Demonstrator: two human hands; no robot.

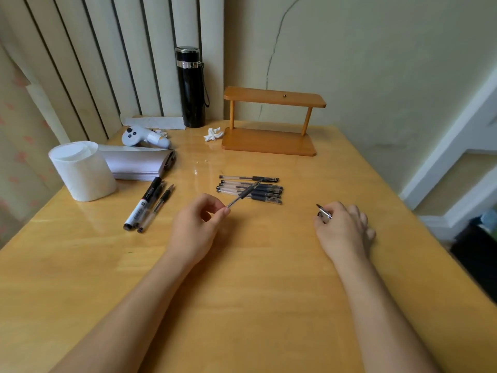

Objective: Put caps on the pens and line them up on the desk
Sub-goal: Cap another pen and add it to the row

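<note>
My left hand (197, 224) pinches the back end of an uncapped gel pen (243, 195), whose tip points up and right over a row of several capped pens (251, 188) lying side by side on the wooden desk (242, 278). My right hand (343, 227) rests on the desk to the right, its fingers closed on a small pen cap (323, 212) with a metal clip. At the left lie a white-and-black marker (142, 204) and an uncapped gel pen (157, 208), close together and slanted.
A toilet paper roll (82, 170), a stack of white paper (137, 164) and a white controller (145, 137) sit at the back left. A black flask (190, 87), a crumpled tissue (213, 134) and a small wooden shelf (271, 125) stand along the wall.
</note>
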